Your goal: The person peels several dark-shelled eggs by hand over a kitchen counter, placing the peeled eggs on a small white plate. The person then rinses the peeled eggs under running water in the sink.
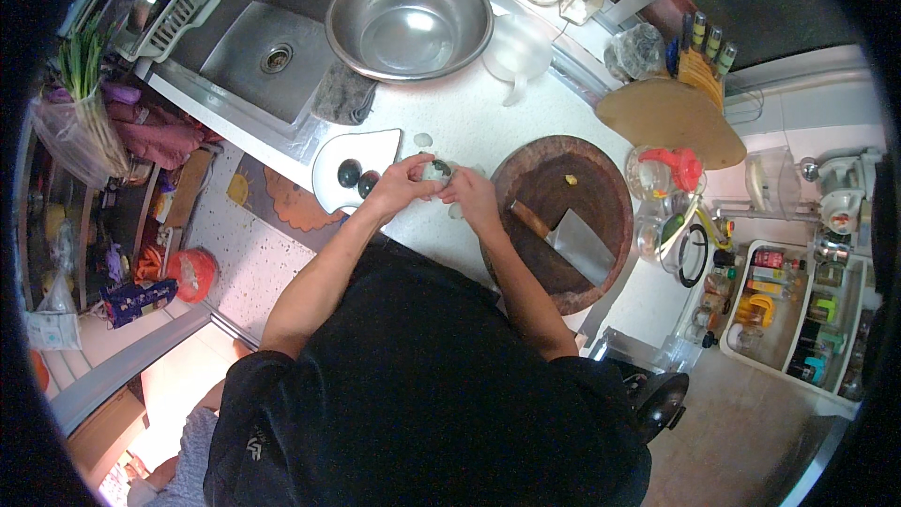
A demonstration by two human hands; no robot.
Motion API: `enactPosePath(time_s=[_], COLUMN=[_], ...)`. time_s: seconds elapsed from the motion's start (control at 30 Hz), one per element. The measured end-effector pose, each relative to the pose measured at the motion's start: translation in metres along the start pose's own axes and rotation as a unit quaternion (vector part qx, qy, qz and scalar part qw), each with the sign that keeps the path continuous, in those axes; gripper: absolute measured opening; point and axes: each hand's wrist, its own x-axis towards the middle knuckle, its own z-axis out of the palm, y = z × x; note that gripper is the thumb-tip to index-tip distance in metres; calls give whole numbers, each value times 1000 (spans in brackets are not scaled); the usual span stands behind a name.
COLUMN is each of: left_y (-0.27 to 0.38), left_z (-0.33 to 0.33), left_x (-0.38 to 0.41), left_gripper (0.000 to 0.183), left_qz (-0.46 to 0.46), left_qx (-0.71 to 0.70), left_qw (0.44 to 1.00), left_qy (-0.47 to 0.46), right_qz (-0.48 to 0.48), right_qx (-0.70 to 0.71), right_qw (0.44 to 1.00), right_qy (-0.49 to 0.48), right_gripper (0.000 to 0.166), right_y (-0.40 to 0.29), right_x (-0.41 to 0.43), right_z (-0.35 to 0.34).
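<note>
Between my two hands is a partly peeled century egg (437,170), its dark surface showing beside pale shell. My left hand (401,186) grips it from the left with fingers and thumb. From the right, the fingertips of my right hand (471,197) pinch at its shell side. Two peeled, glossy dark eggs (349,173) rest on a white plate (327,149) just left of my left hand. Loose bits of shell (422,139) lie on the white counter around my hands, one piece (455,211) under my right hand.
Right of my hands, a round wooden chopping block (517,264) carries a cleaver (581,246) and a small yellow piece (571,180). A steel basin (410,21), a translucent jug (517,49) and a grey cloth (343,95) stand or lie beyond, near the sink (260,49). Another person (186,454) is at lower left.
</note>
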Motion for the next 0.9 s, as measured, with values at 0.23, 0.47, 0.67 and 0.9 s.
enactPosePath(time_s=[0.23,0.47,0.67,0.9], left_y=[-5,-3,9,13], left_z=[-3,7,5,2], left_x=[5,6,4,3], left_gripper=[59,56,48,35], left_qz=[-4,5,-13,-15], left_qx=[-65,24,-10,-62], left_qw=[998,999,1000,998], left_qy=[-9,35,6,-12], right_qz=[48,26,13,1], right_qx=[70,76,79,57], right_qw=[996,997,997,998], right_qy=[7,-18,11,19], right_gripper=[38,36,31,29], right_y=[-1,0,12,6], right_x=[4,4,7,7], right_z=[-1,2,-2,-2])
